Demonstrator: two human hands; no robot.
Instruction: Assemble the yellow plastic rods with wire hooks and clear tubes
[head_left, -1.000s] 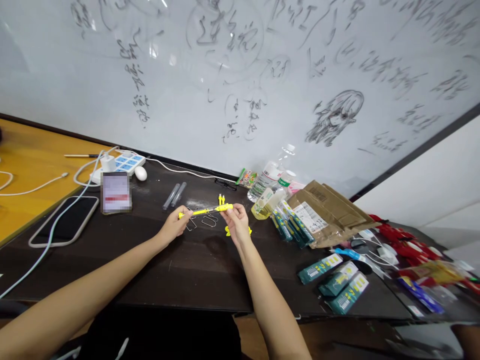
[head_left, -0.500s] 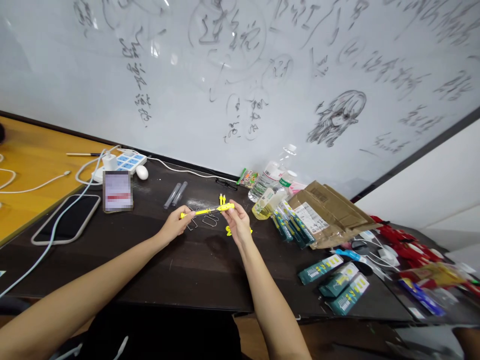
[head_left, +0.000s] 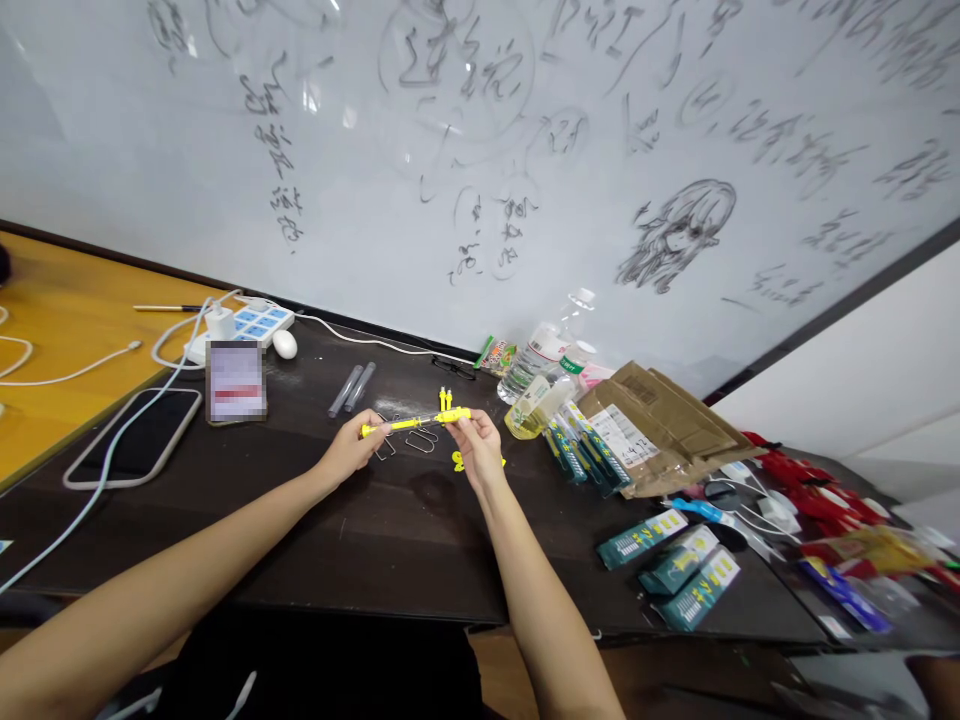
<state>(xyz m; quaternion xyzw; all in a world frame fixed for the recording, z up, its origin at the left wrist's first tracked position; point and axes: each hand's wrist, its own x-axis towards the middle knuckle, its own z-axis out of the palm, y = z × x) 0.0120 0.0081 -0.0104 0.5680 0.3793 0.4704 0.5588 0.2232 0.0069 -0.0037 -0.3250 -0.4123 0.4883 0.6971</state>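
Dark tabletop. Left hand and right hand over it, fingers clamped at opposite ends of yellow stick, which spans between them. Probably light, stiff plastic, slightly slick; clear section likely fragile, so grip the yellow ends. Bent wires lie near.

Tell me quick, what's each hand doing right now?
Left hand: closed, pinching one end of the thin yellow rod.
Right hand: closed, holding the same rod by its thicker yellow end.
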